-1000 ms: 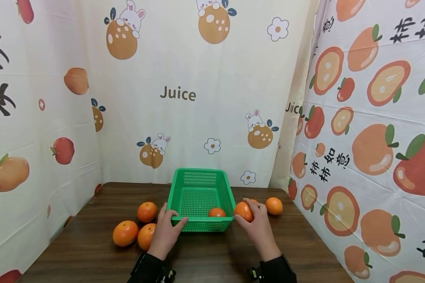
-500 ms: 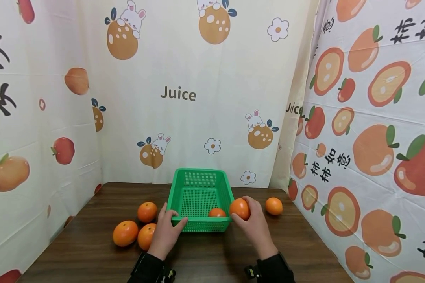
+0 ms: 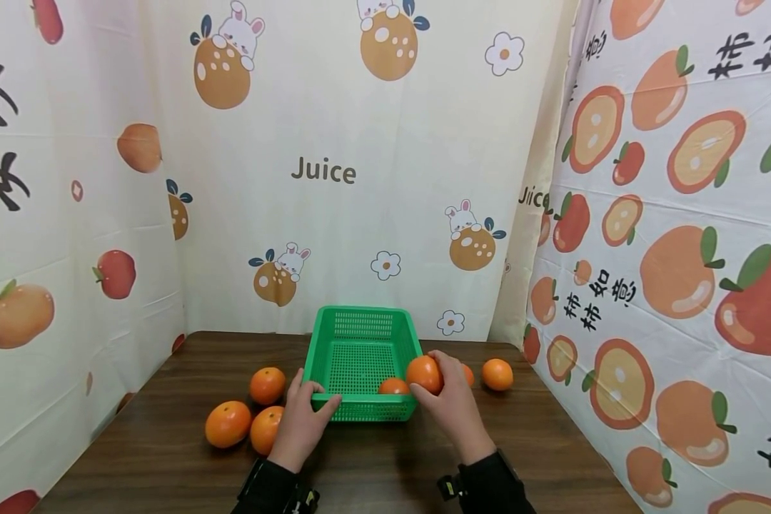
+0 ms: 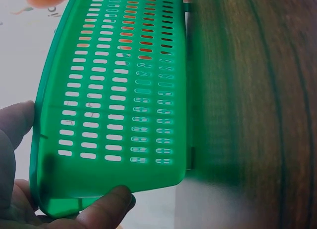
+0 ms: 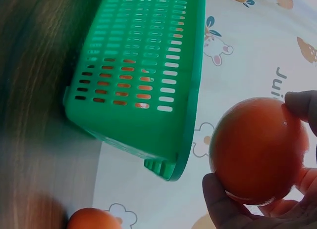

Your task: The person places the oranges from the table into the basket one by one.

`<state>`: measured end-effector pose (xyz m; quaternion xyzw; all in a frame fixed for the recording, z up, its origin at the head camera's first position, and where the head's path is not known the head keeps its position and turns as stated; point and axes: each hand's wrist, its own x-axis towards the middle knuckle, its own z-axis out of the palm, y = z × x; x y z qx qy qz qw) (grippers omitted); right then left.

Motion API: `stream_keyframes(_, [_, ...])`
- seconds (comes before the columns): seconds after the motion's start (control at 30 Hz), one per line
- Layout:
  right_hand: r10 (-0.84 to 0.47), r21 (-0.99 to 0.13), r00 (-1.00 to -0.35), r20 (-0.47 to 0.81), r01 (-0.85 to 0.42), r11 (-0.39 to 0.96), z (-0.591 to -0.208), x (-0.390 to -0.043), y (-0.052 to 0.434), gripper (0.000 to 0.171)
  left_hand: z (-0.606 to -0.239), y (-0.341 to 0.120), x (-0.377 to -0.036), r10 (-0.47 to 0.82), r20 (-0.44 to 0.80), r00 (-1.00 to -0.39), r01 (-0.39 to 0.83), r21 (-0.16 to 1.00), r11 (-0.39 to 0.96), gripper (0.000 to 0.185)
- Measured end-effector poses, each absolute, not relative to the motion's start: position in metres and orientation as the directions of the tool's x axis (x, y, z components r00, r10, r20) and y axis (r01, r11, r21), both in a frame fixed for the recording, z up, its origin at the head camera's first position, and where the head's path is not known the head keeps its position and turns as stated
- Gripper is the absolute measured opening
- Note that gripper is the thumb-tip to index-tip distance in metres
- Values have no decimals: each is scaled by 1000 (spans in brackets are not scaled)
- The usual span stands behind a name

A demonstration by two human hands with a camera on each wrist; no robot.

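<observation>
My right hand [image 3: 451, 400] grips an orange [image 3: 424, 374] raised near the basket's [image 3: 363, 409] right rim; my left hand [image 3: 302, 427] holds its near left corner. I judge this loading, next calling for a gentle lowering beside the second orange [image 3: 394, 386] inside.

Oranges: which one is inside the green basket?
The orange in the front right of the basket; the right hand holds another orange, and the others sit on the table.
</observation>
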<state>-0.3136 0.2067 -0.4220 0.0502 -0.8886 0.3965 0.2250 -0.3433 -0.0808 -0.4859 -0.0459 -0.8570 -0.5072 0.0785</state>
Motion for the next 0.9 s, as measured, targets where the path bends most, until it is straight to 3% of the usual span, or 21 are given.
stream_keyframes(0.43, [62, -712, -931, 359, -230, 663, -416, -323, 191, 65, -486, -81, -344, 3, 189, -982, 168, 866, 471, 42])
stream_keyframes(0.9, [16, -743, -930, 367, -283, 606, -425, -334, 172, 65, -487, -82, -342, 6, 192, -981, 173, 870, 462, 41])
